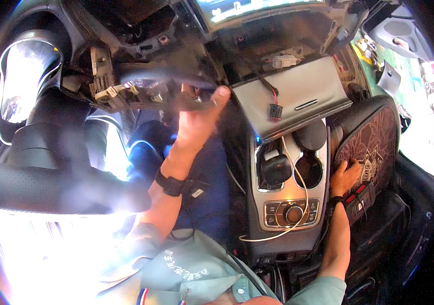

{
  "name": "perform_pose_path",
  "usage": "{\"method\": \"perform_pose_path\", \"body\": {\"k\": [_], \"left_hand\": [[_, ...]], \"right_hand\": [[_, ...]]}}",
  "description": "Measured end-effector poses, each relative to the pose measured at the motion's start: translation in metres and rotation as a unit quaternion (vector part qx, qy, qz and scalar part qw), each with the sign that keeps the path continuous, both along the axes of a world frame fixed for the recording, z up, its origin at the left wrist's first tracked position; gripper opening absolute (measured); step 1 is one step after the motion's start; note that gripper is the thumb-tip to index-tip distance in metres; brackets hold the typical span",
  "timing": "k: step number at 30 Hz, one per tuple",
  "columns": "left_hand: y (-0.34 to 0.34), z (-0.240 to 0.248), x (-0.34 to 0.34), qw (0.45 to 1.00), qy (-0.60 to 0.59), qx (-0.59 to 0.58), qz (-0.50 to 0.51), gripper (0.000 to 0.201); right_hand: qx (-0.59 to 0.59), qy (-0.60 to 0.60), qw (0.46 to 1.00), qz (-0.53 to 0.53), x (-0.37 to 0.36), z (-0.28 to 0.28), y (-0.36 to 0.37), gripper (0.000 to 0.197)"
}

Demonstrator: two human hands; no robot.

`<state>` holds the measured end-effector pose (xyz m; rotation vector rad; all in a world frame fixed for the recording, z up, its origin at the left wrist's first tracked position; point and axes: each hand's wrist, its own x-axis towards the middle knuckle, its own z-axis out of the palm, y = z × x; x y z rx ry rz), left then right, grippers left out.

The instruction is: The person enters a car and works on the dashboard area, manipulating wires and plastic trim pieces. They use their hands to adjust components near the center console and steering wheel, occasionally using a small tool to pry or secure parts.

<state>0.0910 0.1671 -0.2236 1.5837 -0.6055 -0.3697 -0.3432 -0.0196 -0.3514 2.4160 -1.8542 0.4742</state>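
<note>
Left hand (196,119) curled round trim panel (153,93), left of console (290,195).
Likely light, stiff, brittle; grip edges. Right hand (345,178) half-open right of console, hold unclear.

The steering wheel (59,189) takes the near left, with the dashboard (130,38) beyond it. The left hand (196,124) is at the dashboard's near edge, between the wheel and the flap (311,84). A plug (276,112) lies on the flap, its wire running farther back. The screen (257,7) is beyond the flap, at the far side. The console (252,203) extends nearward from the flap: tray (265,178) left, cup holder (308,173) right, knob (294,214) nearer than both. A cable (303,178) crosses the console from far to near. To its right, the right hand (345,178) rests on the seat (379,132).
</note>
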Motion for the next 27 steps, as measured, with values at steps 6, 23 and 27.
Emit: {"method": "perform_pose_path", "body": {"k": [6,23,27], "left_hand": [[-0.015,0.007,0.000,0.997,-0.051,0.034,0.047,0.052],[0.038,0.063,-0.081,0.943,-0.230,0.239,-0.019,0.055],[-0.025,0.126,-0.120,0.850,-0.447,0.237,-0.147,0.084]], "right_hand": [[0.012,-0.010,1.000,-0.004,0.006,0.013,0.003,0.045],[0.028,-0.065,0.997,-0.035,0.023,0.028,0.006,0.045],[0.033,-0.075,0.996,-0.039,0.018,0.028,0.003,0.046]]}}
